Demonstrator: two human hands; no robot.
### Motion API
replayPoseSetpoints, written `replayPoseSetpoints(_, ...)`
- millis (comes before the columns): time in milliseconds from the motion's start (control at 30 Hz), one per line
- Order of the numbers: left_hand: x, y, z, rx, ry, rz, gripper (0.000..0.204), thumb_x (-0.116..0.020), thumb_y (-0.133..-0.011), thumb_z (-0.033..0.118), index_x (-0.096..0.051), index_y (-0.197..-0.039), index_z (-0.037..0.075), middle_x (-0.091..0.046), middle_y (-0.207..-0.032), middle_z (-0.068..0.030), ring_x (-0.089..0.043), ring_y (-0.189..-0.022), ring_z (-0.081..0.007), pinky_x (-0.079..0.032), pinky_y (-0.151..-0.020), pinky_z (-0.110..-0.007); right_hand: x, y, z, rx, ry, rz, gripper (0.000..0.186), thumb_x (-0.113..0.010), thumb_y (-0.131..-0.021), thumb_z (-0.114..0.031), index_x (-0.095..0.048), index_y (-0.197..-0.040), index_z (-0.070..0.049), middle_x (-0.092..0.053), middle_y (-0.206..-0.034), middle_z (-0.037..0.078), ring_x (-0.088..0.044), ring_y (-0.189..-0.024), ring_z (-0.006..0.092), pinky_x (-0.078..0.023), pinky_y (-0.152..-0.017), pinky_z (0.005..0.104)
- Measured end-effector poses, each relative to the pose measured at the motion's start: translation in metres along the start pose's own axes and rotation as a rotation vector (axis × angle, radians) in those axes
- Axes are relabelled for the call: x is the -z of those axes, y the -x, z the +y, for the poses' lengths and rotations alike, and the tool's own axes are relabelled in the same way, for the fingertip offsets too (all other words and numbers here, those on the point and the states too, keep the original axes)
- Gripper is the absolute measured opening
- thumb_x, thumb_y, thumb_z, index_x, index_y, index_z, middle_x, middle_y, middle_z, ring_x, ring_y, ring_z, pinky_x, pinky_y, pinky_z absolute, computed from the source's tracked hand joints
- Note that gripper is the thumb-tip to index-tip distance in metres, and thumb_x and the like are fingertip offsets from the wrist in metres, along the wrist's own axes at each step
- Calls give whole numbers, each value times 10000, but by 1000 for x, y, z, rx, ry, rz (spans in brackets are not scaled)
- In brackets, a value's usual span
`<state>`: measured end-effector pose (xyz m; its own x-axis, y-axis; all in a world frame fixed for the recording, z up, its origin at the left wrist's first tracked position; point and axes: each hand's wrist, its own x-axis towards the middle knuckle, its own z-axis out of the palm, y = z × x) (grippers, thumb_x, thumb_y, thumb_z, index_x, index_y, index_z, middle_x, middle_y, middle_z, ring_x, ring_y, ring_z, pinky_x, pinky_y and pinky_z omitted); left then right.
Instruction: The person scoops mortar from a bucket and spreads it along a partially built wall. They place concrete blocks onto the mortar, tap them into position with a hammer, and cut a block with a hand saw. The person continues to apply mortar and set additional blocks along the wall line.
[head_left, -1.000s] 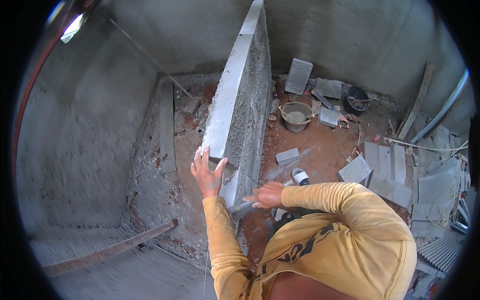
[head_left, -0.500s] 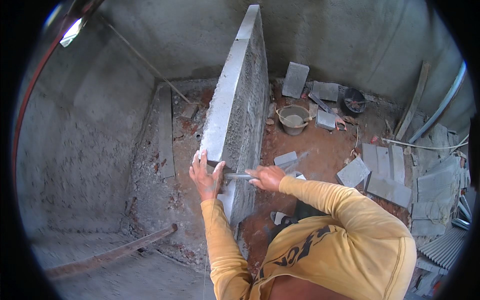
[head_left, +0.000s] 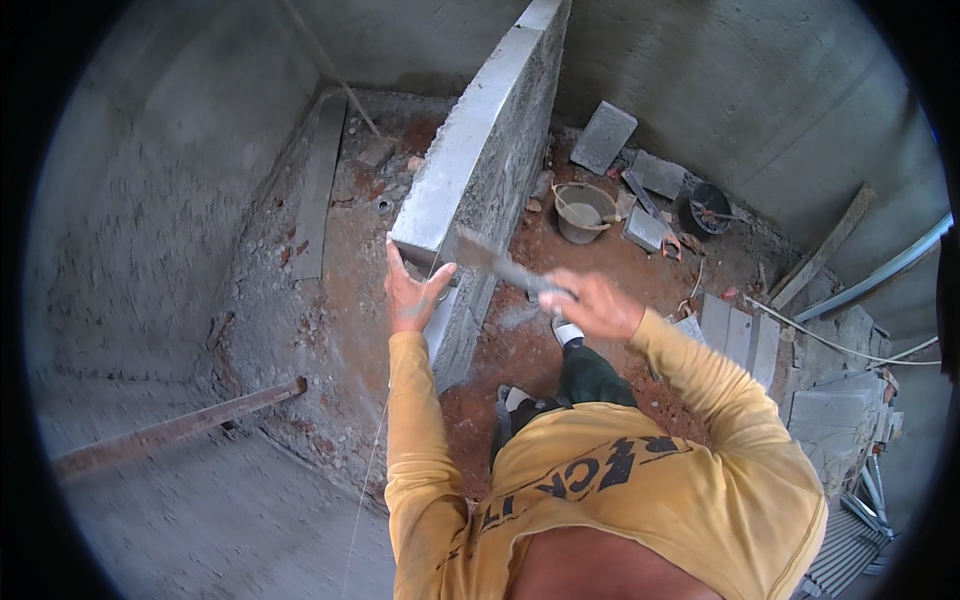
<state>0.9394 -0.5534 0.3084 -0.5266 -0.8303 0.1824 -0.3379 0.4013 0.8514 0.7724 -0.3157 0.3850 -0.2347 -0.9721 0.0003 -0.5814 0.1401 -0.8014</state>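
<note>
My left hand (head_left: 412, 295) cups the near end of a light grey wall block (head_left: 450, 195), fingers along its left side and thumb by its right lower edge. The block lies in the top course of a narrow free-standing wall (head_left: 478, 290). In my right hand (head_left: 595, 303) is a striking tool (head_left: 510, 270) with a straight shaft and a broad flat head. Its head is blurred beside the block's near right corner, so its exact kind and any contact are unclear. A thin string (head_left: 370, 480) runs down past my left forearm.
Right of the wall stand a mortar bucket (head_left: 583, 213) and a black bucket (head_left: 708, 209), with a handsaw (head_left: 645, 195) between. Loose blocks (head_left: 604, 137) lie around them and farther right. A wooden beam (head_left: 180, 430) juts in at left. My feet stand on reddish dirt.
My right hand has swung the tool back to the right from the block's near end. My left hand stays at that end. The whole view has shifted and tilted.
</note>
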Motion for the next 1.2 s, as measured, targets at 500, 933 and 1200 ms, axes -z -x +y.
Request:
replayPoseSetpoints(500, -10, 1, 6, 89, -51, 63, 1003, -823, -669, 423, -317, -1406, -32, -528, -1280, -268, -486, -1214, -405, -371, -1027, -431, 29, -99, -7, 59, 305, 164, 463, -469, -964, -404, -494, -1332, -123, -656, -995, 222, -625, -874, 433, -474, -809, 487)
replayPoseSetpoints(933, 132, 272, -202, 761, -96, 501, 607, -615, -900, 404, -517, -1239, -91, -583, -1152, -260, -561, -1054, -352, -421, -950, -411, -32, 219, 180, -1064, 309, 197, 454, -638, -851, -414, -632, -1068, -16, -662, -941, 249, -639, -932, 396, -502, -811, 444)
replayPoseSetpoints(1200, 126, 487, -215, 1036, -664, -587, 574, -532, -913, 475, -590, -1141, -49, -603, -1107, -247, -582, -1041, -381, -439, -924, -459, -134, 442, 246, -1647, 4, -219, 501, -708, -820, -298, -576, -1182, 23, -684, -956, 201, -674, -885, 328, -513, -806, 426)
